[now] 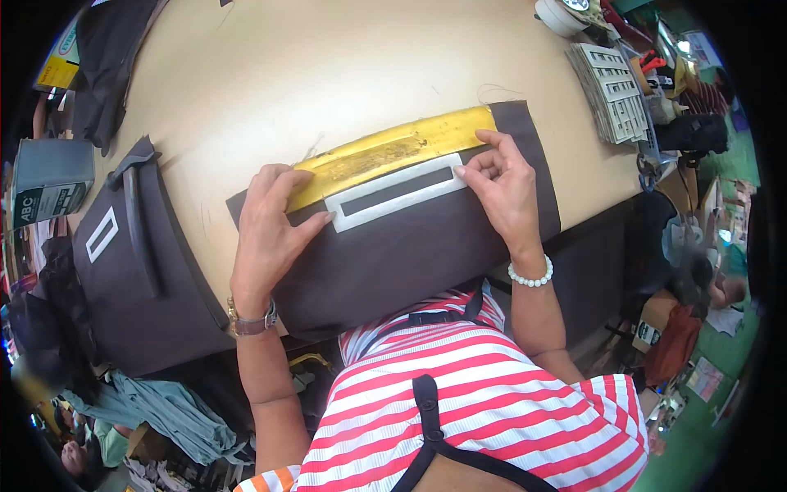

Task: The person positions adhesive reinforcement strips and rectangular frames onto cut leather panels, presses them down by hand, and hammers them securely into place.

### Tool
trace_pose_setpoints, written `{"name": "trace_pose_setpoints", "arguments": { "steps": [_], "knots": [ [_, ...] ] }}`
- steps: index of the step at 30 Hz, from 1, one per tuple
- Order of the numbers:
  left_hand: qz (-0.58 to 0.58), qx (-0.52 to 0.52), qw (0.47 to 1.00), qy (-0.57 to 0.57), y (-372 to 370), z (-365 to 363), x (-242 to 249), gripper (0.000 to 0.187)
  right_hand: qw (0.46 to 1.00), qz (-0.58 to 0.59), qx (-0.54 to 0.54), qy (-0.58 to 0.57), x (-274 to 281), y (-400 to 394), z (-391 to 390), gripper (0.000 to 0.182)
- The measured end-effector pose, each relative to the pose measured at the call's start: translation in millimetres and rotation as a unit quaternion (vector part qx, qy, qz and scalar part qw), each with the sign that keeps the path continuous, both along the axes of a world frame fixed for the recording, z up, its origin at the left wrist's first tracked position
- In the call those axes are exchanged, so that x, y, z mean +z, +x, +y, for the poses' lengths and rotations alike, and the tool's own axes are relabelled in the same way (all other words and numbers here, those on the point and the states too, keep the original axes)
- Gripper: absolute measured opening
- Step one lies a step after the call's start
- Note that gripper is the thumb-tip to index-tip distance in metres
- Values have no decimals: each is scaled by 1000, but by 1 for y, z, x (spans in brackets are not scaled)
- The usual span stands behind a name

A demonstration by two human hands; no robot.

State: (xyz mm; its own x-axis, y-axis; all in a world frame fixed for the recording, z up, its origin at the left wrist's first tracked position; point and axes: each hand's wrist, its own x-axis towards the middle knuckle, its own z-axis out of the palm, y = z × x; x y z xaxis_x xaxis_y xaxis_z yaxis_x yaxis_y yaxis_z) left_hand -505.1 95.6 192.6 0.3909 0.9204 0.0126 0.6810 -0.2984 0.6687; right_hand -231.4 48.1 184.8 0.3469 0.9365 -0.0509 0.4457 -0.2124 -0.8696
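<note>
Across the tan worktable [328, 74] we spread dark fabric [410, 254], our left hand [270, 221] flat to pin the gold ruler [393, 152], our right hand [504, 184] pinching the white rectangular frame [398, 193] so its edge stays aligned.

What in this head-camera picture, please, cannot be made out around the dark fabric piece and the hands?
- Dark fabric piece: its near edge hangs over the table edge, hidden by the striped shirt.
- Left end of the white frame: partly covered by left hand fingers.
- Stack of white frames: count too small to tell.
- Right hand: fingertips touch the frame; pinching or pressing unclear.
</note>
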Motion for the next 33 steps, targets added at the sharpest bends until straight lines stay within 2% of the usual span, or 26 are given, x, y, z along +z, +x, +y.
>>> {"name": "trace_pose_setpoints", "arguments": {
  "steps": [8,11,13,17,20,22,23,24,25,26,28,33],
  "knots": [
    [-3,-6,1000,10,-2,-1,-2,45,999,-30,17,2,0,4,3,40],
    [-7,-2,1000,17,0,-3,0,42,1000,-26,8,7,-2,2,3,28],
    [-22,9,999,29,5,-7,1,37,988,-137,57,43,-7,1,-1,18],
    [36,-110,980,163,4,-24,-10,26,909,-386,116,105,-10,-6,-10,5],
    [133,-128,956,229,6,-39,-12,32,900,-404,126,102,3,-4,-7,5],
    [148,-122,961,200,2,-45,-17,37,866,-408,159,242,2,-24,-2,11],
    [153,-122,960,199,1,-46,-19,36,874,-365,206,247,-5,-48,-6,21],
    [157,-124,960,195,0,-48,-19,36,889,-245,253,294,-13,-73,-9,34],
    [161,-123,961,188,-1,-50,-18,37,902,-205,316,213,-8,-97,-15,51],
    [164,-121,962,183,-3,-51,-17,38,900,-233,314,195,-30,-112,-26,71],
    [170,-119,962,177,-2,-49,-17,40,905,-242,314,157,-30,-107,-30,83],
    [201,-125,957,167,-2,-46,-9,43,880,-360,294,100,-25,-60,-28,86]
  ]
}}
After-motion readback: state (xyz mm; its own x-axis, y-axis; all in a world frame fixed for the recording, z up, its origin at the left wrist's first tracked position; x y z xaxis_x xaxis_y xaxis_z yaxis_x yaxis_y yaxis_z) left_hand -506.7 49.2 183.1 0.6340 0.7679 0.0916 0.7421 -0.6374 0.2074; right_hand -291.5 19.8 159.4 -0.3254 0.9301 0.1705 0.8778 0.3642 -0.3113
